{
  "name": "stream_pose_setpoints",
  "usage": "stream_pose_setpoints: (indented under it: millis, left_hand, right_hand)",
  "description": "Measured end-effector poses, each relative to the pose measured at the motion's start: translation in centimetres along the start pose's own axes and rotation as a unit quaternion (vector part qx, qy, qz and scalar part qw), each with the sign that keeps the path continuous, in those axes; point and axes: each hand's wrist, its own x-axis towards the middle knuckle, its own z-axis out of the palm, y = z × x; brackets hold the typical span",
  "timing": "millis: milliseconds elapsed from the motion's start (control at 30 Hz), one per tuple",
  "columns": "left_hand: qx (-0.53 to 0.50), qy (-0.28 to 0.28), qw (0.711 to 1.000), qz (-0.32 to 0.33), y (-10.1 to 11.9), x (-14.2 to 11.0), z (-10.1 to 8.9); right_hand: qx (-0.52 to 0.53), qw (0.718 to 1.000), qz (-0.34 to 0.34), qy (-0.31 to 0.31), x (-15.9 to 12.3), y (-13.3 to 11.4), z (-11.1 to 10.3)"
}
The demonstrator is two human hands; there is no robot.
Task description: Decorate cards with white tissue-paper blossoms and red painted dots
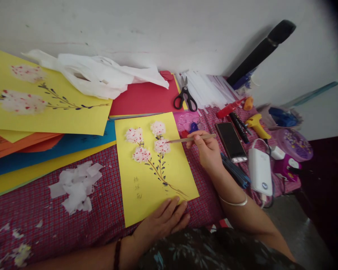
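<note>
My right hand (pixel 207 150) is closed around a thin wooden paintbrush (pixel 178 141), whose tip touches or hovers just over a white tissue flower (pixel 161 146). That flower is one of several fluffy white blooms dotted with red on a yellow sheet of paper (pixel 132 176). Painted brown stems and dark leaves run down to the sheet's lower right, and handwritten characters stand at its lower left. My left hand (pixel 165 219) lies flat across the bottom edge of the sheet, fingers stretched out. Beyond the sheet sits a pink palette (pixel 186 120) with red and blue in it.
Black-handled scissors (pixel 185 98) lie on red paper (pixel 146 99). A phone (pixel 231 141), a white power bank (pixel 259 170) and a yellow glue gun (pixel 257 125) are to the right. Torn white tissue (pixel 77 185) and another yellow flower picture (pixel 81 122) are at left.
</note>
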Motion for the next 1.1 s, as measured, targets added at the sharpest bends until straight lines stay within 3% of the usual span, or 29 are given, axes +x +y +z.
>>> stream_pose_setpoints:
  millis: [233,400,800,967,1100]
  left_hand:
    - [0.001,-0.011,1.0,0.006,-0.1,-0.2,0.0]
    - [-0.011,-0.008,1.0,0.014,-0.2,-0.4,0.2]
    - [0.002,-0.052,0.998,0.027,0.3,-0.2,-0.5]
    - [-0.017,-0.063,0.997,0.029,0.5,-0.1,-1.0]
    - [-0.019,-0.07,0.997,0.017,0.7,0.0,-1.5]
  right_hand:
    - [-0.011,0.991,-0.061,0.119,1.6,0.2,-3.9]
    - [-0.034,0.986,-0.075,0.146,3.0,1.4,-5.8]
    - [-0.07,0.99,-0.065,0.103,2.8,1.3,-4.3]
    - [0.041,0.989,-0.044,0.133,2.7,1.3,-3.9]
    - [0.12,0.989,-0.001,0.085,1.8,1.2,-2.1]
